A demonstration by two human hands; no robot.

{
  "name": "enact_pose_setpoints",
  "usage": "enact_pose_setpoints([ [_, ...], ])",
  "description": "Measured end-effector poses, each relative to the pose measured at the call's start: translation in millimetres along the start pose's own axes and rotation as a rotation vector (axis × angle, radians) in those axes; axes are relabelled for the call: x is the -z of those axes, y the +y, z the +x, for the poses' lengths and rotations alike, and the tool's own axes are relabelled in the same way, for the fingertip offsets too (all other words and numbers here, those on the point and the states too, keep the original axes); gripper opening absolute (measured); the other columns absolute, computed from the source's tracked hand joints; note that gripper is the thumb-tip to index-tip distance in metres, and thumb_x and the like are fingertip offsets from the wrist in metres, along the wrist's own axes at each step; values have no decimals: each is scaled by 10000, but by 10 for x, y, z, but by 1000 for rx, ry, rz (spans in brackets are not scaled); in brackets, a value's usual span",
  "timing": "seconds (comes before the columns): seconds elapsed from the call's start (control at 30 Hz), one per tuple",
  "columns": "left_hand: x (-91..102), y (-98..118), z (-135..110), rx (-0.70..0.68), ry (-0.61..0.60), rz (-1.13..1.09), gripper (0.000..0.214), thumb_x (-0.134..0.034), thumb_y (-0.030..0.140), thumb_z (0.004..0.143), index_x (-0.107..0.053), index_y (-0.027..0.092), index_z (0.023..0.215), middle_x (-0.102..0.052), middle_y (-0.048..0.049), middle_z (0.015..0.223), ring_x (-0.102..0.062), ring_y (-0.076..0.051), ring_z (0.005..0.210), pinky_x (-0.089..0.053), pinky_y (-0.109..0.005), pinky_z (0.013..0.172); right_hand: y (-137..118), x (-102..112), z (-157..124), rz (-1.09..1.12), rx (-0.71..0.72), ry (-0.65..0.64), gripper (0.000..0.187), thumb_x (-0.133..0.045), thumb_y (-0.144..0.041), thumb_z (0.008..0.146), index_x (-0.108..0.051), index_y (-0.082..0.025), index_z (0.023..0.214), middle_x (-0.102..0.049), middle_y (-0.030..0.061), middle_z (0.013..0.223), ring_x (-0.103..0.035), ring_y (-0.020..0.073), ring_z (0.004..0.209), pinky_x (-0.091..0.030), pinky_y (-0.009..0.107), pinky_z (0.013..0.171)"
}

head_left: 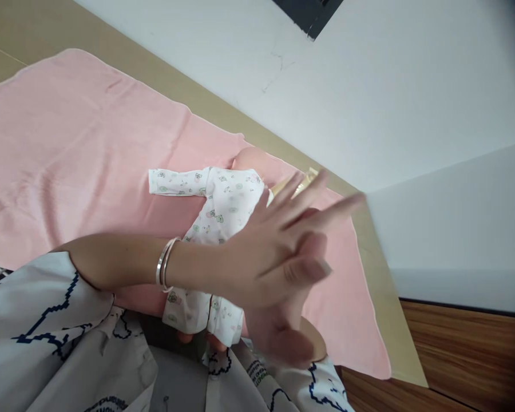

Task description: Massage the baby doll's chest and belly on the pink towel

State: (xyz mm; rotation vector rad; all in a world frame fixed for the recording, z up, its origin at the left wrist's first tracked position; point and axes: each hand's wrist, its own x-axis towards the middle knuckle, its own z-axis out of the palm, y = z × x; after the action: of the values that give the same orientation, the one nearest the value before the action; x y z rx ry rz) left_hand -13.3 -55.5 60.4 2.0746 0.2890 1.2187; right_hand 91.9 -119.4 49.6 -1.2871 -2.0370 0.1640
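Observation:
My left hand, with two silver bangles at the wrist, reaches across the view with fingers spread and holding nothing. My right hand is behind and below it, close against it or overlapping; its fingers are mostly hidden and blurred. Under both hands a doll lies on its back in white printed clothes, one sleeve stretched to the left. Its rounded head shows at the top and small feet at the bottom. My hands cover its other side.
A pink blanket with some creases lies under the doll on a tan surface. Just past my left fingertips is a yellowish shiny item, partly hidden. A white wall rises behind, and wood-grain boards are at lower right.

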Motion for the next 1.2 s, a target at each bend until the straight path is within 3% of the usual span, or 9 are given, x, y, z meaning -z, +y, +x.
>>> enact_pose_setpoints([
  [0.1, -5, -213, 80, 95, 211, -31, 814, 6, 754, 965, -446, 351, 1508, -351, 30, 1670, -147, -317, 1609, -168, -581, 1319, 45, -181, 36, 203, -12, 4, 754, 7, -804, 881, 226, -527, 1547, 125, -232, 1697, 97, 302, 1597, -233, 627, 1328],
  [0.2, -50, -515, 108, 222, 328, -36, 725, -103, 718, 1005, -524, 316, 1438, -447, -20, 1613, -224, -301, 1595, -169, -572, 1330, 164, -284, 81, 323, -85, -28, 661, -29, -643, 996, 88, -445, 1616, 10, -171, 1729, 22, 214, 1614, -210, 469, 1361],
  [0.37, -160, -1138, 82, 351, 433, -24, 696, -149, 746, 982, -570, 343, 1362, -589, -46, 1468, -355, -267, 1539, -238, -567, 1321, 513, -434, 251, 70, -123, -12, 697, -17, -590, 1027, 77, -292, 1650, -134, -10, 1739, -82, 225, 1620, -185, 523, 1342],
  [0.53, -236, -1559, 8, 451, 507, -16, 708, -211, 813, 942, -615, 311, 1234, -672, -90, 1322, -584, -300, 1330, -415, -564, 1211, 1019, -466, 409, -43, -187, -159, 685, -22, -572, 1043, -253, -302, 1628, -455, 11, 1613, -292, 204, 1575, -140, 523, 1341],
  [0.63, -271, -1628, -40, 453, 496, 22, 734, -201, 807, 956, -594, 262, 1251, -672, -105, 1327, -599, -297, 1302, -451, -532, 1180, 1340, -441, 474, -103, -169, -225, 683, -50, -587, 1046, -405, -314, 1562, -508, -3, 1575, -297, 201, 1573, -131, 542, 1333],
  [0.73, -295, -1639, -60, 446, 493, 69, 811, -146, 816, 952, -567, 210, 1290, -664, -134, 1340, -596, -280, 1287, -464, -479, 1169, 1530, -446, 480, -161, -304, -187, 703, -133, -618, 1039, -422, -236, 1554, -347, 59, 1672, -200, 251, 1605, -144, 573, 1316],
  [0.9, -306, -1615, -67, 442, 503, 78, 782, -139, 803, 962, -572, 236, 1282, -659, -117, 1334, -584, -276, 1311, -449, -497, 1180, 1334, -528, 385, -262, -504, -98, 711, -268, -547, 1034, -340, -105, 1587, -290, 199, 1674, -200, 367, 1593, -190, 662, 1272],
  [1.07, -296, -1611, -64, 459, 515, 46, 673, -193, 771, 979, -598, 294, 1229, -675, -91, 1294, -593, -273, 1311, -445, -490, 1189, 1306, -498, 425, -227, -237, -273, 541, -278, -417, 1044, -456, -277, 1536, -359, 32, 1667, -164, 288, 1612, -122, 635, 1304],
  [1.2, -290, -1643, -58, 432, 492, 84, 789, -134, 831, 942, -580, 252, 1240, -677, -86, 1309, -606, -268, 1265, -481, -463, 1157, 1518, -444, 468, -172, -384, -186, 590, -287, -507, 1042, -409, -255, 1561, -294, 63, 1693, -192, 287, 1606, -156, 633, 1295],
])
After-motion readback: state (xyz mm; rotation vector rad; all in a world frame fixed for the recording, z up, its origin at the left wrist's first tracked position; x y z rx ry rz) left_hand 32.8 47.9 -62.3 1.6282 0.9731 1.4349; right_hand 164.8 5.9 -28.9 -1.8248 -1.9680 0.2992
